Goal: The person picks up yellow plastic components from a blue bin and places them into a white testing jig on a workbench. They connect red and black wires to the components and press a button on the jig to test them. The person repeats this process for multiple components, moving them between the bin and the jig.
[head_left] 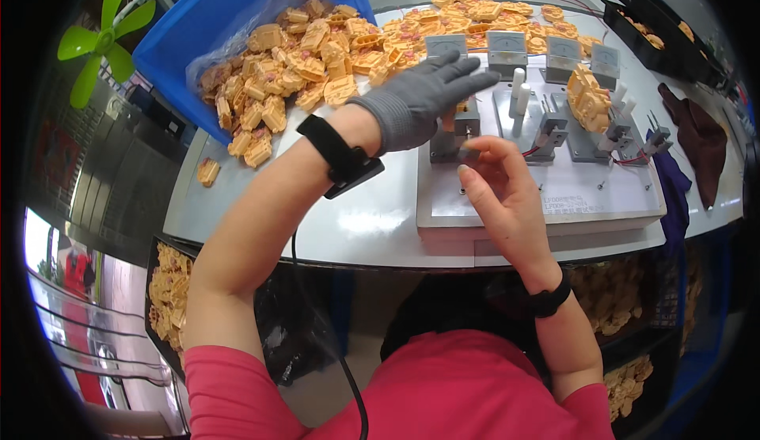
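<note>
While the left hand (423,96), in its grey glove, lay stretched across the middle of the frame, I read its fingers as spread and flat, closed on nothing, the fingertips reaching toward the row of small meters (507,47) at the top centre. It hovered above the grey fixture (453,141), as if shading or steadying that spot, though I couldn't tell whether the palm touched it. A black wrist strap (340,157) with a cord running down the lower centre sat on that arm, likely for grounding.

The bare right hand (497,195) came up from the lower right, thumb and forefinger pinched together at the foot of the fixture. Whether a small part sat between the fingertips I couldn't tell; anything there was too small to make out.

The fixture stood on a white board (554,202) at centre right, beside two white pegs (518,92) and further clamps (617,135), all set in a row within easy reach of both hands. One clamp position at right held an orange part (587,98).

The heap of orange parts (309,56) spilled from a clear bag in the blue bin (186,40) at upper left, near the gloved hand's side, so feeding from it looked handy. A black tray (657,36) sat at upper right, a dark cloth (701,143) at right edge, and a green fan (99,40) far upper left.
</note>
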A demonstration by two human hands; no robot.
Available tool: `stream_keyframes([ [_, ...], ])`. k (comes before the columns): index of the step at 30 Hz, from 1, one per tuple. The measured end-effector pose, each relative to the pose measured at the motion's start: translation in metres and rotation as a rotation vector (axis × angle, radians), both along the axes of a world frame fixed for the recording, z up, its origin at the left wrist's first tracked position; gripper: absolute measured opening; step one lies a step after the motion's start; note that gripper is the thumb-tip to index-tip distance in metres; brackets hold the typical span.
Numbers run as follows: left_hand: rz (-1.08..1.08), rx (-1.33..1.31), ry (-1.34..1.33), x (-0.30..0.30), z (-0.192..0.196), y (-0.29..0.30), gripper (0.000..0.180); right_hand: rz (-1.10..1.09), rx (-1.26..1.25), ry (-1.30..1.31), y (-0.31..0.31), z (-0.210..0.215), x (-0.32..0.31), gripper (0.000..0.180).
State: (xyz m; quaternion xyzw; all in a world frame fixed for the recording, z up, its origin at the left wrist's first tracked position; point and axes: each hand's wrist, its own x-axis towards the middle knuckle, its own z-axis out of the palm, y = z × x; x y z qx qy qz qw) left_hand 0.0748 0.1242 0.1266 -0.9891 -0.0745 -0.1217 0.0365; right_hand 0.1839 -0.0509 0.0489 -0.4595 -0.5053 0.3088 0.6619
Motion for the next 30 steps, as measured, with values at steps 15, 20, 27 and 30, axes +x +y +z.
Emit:
stream_keyframes([
  [15,1.054,-0.212,0.126,-0.165,-0.046,0.143,0.073,-0.242,0.064,-0.127,-0.001,-0.011,-0.004,0.031],
  [20,0.964,-0.335,0.050,-0.113,-0.068,0.142,0.079,-0.233,0.053,-0.130,0.000,-0.012,-0.003,0.032],
  [27,0.950,-0.275,0.272,-0.089,-0.063,0.092,0.077,-0.243,0.071,-0.176,-0.002,-0.012,-0.002,0.034],
  [30,0.902,-0.192,0.178,-0.102,-0.078,0.073,0.061,-0.234,0.074,-0.180,-0.002,-0.013,-0.002,0.034],
])
